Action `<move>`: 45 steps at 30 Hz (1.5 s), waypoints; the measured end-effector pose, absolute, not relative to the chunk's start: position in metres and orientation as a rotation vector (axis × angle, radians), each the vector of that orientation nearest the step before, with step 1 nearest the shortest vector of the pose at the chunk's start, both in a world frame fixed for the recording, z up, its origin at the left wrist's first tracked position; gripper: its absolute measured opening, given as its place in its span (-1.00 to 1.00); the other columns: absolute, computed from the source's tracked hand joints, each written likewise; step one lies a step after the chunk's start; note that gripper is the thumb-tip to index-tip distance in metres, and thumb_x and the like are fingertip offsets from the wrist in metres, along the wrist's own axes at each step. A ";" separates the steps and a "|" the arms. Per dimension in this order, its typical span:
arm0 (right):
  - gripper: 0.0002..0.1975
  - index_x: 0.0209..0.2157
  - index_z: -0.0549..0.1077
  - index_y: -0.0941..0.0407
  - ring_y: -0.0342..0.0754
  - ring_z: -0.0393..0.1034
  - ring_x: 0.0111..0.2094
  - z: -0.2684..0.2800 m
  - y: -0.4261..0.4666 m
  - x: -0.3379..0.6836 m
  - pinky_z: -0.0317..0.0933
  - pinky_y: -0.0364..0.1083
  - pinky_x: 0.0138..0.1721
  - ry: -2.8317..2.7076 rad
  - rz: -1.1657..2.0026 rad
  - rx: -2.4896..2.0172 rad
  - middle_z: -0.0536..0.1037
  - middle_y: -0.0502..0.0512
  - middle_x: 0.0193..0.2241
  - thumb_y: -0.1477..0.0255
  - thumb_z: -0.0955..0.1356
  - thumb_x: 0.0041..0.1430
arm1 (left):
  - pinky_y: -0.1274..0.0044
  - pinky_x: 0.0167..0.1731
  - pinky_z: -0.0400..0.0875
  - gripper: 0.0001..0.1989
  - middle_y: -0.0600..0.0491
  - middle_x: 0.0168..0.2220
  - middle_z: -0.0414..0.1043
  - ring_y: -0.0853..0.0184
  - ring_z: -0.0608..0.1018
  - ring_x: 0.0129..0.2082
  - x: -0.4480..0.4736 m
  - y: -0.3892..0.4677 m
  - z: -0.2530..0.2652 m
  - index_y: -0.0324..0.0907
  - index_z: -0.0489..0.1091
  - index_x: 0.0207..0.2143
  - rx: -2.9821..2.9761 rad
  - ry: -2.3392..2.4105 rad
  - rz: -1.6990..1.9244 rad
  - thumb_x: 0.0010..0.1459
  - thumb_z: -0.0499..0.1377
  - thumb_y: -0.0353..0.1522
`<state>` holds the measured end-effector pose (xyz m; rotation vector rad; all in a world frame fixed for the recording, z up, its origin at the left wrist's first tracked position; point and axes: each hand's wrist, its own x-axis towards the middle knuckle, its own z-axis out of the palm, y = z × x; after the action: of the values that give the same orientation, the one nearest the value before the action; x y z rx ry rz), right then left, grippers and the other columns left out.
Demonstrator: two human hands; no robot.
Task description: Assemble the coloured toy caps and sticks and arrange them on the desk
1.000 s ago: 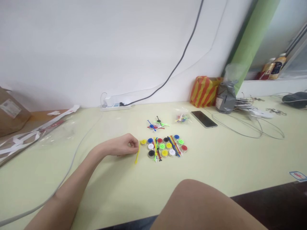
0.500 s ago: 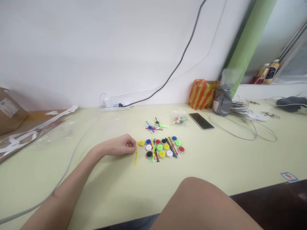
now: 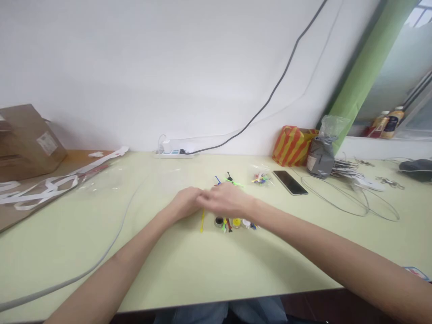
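My left hand (image 3: 186, 202) and my right hand (image 3: 225, 199) meet with fingertips together above the table. Both have curled fingers, and whatever is between them is hidden. Just below their meeting point lies a thin yellow plastic stick (image 3: 202, 223), its upper end covered. Under my right hand and wrist sits a group of small round discs on clear bases, mostly hidden. A black disc (image 3: 219, 221), a yellow disc (image 3: 236, 222) and a white disc (image 3: 246, 223) show along the near edge. Ends of coloured arrow-shaped sticks (image 3: 224, 226) poke out among them.
Behind my right hand lie more coloured sticks (image 3: 232, 181), partly covered. A clear bag of small coloured parts (image 3: 260, 177) and a phone (image 3: 290, 182) are to the right. A striped bag (image 3: 293, 146), a power strip (image 3: 173, 155) and a cardboard box (image 3: 32, 139) stand along the wall.
My right arm has swung in from the lower right, bringing my right hand to my left one. It now covers most of the discs. The camera view has shifted slightly.
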<state>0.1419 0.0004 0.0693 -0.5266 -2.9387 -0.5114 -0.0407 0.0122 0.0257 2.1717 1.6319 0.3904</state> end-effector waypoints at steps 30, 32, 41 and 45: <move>-0.79 -0.30 0.23 0.06 -0.10 0.30 -0.37 0.041 0.018 0.151 0.21 -0.12 -0.33 -1.899 0.935 -0.670 0.35 -0.05 -0.42 0.25 0.19 0.39 | 0.52 -0.33 0.27 -0.74 0.15 -0.36 0.39 0.36 0.43 -0.43 -0.022 -0.005 0.025 -0.10 0.21 -0.02 2.312 1.354 1.098 0.40 -0.03 -0.14; -0.81 -0.27 0.21 0.05 -0.11 0.29 -0.39 0.037 0.001 0.166 0.20 -0.11 -0.34 -1.876 0.957 -0.673 0.34 -0.06 -0.41 0.25 0.19 0.41 | 0.55 -0.35 0.27 -0.80 0.15 -0.36 0.39 0.40 0.42 -0.45 -0.012 -0.013 0.026 -0.11 0.23 -0.09 2.358 1.254 1.066 0.41 -0.02 -0.19; -0.72 -0.24 0.14 0.04 -0.13 0.19 -0.58 0.044 -0.024 0.192 0.12 -0.14 -0.46 -1.783 1.493 -0.464 0.36 -0.13 -0.61 0.12 0.23 0.39 | 0.58 -0.43 0.26 -0.95 0.18 -0.47 0.42 0.41 0.43 -0.52 0.003 -0.028 0.031 -0.12 0.14 -0.14 2.385 0.937 0.999 0.38 -0.05 -0.35; -0.72 -0.24 0.19 0.05 -0.19 0.02 -0.67 0.043 -0.014 0.199 0.00 -0.17 -0.55 -1.721 1.708 -0.331 0.26 -0.19 -0.68 0.14 0.28 0.35 | 0.55 -0.49 0.17 -0.90 0.19 -0.50 0.22 0.43 0.25 -0.59 -0.004 -0.024 0.032 -0.13 0.16 -0.23 2.507 0.945 1.170 0.38 -0.08 -0.34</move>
<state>0.1989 -0.0142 0.0429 -0.3308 -1.7210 1.7081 -0.0042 -0.0237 0.0321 2.5068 0.9445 1.1703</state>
